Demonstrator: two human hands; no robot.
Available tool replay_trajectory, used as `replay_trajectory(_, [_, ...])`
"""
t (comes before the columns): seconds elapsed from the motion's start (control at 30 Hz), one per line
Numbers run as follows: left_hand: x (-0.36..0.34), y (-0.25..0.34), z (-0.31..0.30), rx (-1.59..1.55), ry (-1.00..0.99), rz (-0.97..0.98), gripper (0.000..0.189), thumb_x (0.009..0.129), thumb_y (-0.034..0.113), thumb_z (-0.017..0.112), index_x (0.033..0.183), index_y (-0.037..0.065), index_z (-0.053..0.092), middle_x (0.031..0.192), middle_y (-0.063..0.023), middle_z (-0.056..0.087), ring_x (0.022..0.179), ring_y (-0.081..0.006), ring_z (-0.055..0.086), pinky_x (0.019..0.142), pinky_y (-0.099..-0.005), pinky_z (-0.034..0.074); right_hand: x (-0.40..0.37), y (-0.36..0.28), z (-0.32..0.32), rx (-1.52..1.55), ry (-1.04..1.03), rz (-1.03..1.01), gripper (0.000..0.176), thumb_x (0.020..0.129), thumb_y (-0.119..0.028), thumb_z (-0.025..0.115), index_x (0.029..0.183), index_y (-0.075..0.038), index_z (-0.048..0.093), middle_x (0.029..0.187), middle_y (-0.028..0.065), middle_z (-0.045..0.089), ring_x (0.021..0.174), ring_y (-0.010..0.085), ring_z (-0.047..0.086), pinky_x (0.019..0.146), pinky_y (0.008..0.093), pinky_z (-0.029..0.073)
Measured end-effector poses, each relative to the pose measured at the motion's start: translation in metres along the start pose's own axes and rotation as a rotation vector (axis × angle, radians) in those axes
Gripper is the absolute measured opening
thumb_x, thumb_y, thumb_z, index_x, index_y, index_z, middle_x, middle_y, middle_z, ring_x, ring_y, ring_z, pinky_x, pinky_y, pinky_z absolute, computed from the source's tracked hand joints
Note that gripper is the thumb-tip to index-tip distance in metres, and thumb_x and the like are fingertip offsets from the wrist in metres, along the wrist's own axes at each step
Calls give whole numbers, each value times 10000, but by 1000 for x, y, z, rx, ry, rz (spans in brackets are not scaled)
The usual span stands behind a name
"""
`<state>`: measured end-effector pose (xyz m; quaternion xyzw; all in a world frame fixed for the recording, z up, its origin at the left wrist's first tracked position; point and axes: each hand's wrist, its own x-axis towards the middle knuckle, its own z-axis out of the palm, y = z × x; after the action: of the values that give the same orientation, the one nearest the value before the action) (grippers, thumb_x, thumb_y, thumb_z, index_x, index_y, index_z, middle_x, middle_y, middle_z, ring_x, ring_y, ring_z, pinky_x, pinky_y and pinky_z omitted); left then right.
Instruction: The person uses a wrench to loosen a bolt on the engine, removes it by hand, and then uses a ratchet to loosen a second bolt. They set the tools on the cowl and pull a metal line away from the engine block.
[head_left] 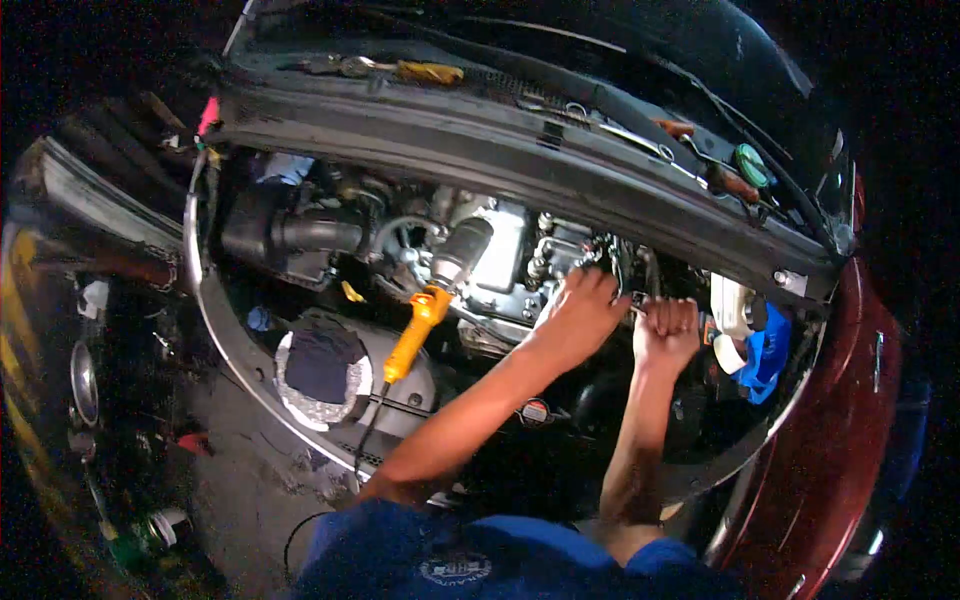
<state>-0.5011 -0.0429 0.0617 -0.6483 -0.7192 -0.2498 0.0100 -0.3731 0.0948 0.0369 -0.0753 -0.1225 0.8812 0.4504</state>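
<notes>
My left hand (588, 305) reaches over the right part of the engine (505, 250), its fingers bent down among the metal parts and the fingertips hidden. Just to its right, my right hand (668, 328) is closed in a fist. A short bit of shiny metal tool (637, 300) shows between the two hands; most of it is covered by the fingers. A yellow work lamp (418, 335) lies across the engine left of my hands, its lit head over the bright metal cover.
Pliers with yellow handles (430, 72), a long wrench (640, 140), and a screwdriver (738, 185) lie along the cowl. Right of my hands stand a white reservoir (732, 303) and something blue (766, 355). A dark cloth (325, 362) rests on a pale round object at left.
</notes>
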Motion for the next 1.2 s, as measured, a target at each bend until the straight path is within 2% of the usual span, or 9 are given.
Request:
replay_trajectory(0.1, [-30, 9, -64, -43, 90, 70, 336, 843, 102, 612, 1163, 60, 705, 1019, -137, 606, 1054, -315, 564, 937, -475, 429, -46, -7, 46, -243, -25, -13, 260, 1023, -283, 481, 828, -112, 484, 802, 31, 444, 796, 175, 410, 785, 383, 352])
replay_trajectory(0.13, [-40, 2, -81, 8, 161, 53, 331, 837, 89, 620, 1154, 62, 710, 1015, -131, 608, 1036, -312, 568, 916, -461, 439, -62, -6, 66, -404, 177, -99, 245, 1040, -293, 479, 933, -82, 542, 887, 48, 512, 857, 193, 462, 812, 374, 385])
replay_trajectory(0.23, [-47, -28, -153, 86, 412, -26, 347, 794, 67, 652, 1135, 73, 717, 1027, -140, 605, 1028, -332, 583, 902, -448, 459, -90, -37, 32, -709, 89, -86, 259, 1040, -292, 527, 970, -49, 586, 874, 60, 562, 803, 178, 510, 739, 301, 426])
replay_trajectory(0.3, [-29, -60, -195, 273, 213, -170, 467, 764, -34, 631, 1212, 87, 677, 1197, -214, 601, 1170, -401, 553, 1019, -456, 462, -111, -41, 14, -962, 78, -56, 248, 1035, -266, 534, 948, -42, 593, 840, 54, 573, 752, 158, 526, 706, 291, 439])
replay_trajectory(0.4, [10, -122, -208, 414, 473, -21, 456, 790, -68, 559, 1195, 92, 695, 1153, -175, 614, 1122, -388, 575, 1004, -467, 472, -132, -35, -9, -1312, 46, -88, 191, 1015, -127, 515, 894, -32, 628, 843, 43, 629, 726, 110, 562, 654, 261, 442])
replay_trajectory(0.63, [71, -177, -215, 479, 197, -87, 352, 838, -7, 573, 1130, 109, 732, 1099, -155, 633, 1087, -357, 603, 921, -475, 501, -157, -14, -20, -1631, -102, -147, 149, 1002, -66, 527, 907, -19, 632, 881, 32, 627, 760, 83, 549, 690, 236, 423])
replay_trajectory(0.8, [76, -193, -208, 521, 244, -93, 254, 884, 74, 642, 1116, 105, 740, 1040, -155, 656, 1044, -346, 629, 895, -476, 524, -92, -16, 60, -1793, -263, -448, 81, 955, -65, 628, 993, -7, 671, 974, 128, 680, 870, 245, 637, 795, 338, 502])
replay_trajectory(0.97, [22, -130, -201, 295, 497, -77, 277, 957, 170, 644, 1205, 53, 676, 1187, -204, 630, 1108, -412, 595, 964, -472, 482, 17, 4, 178, -2101, -625, -1163, 281, 958, -214, 627, 1209, -89, 656, 1135, 184, 641, 1074, 395, 595, 900, 503, 493])
replay_trajectory(1.2, [-162, -90, -156, 184, 334, -490, 268, 954, 181, 659, 1165, 20, 689, 1091, -187, 640, 1025, -392, 595, 912, -456, 466, 103, 51, 164, -2542, -537, -938, 457, 1031, -431, 472, 1258, -62, 615, 1230, 234, 617, 1148, 428, 599, 930, 555, 481])
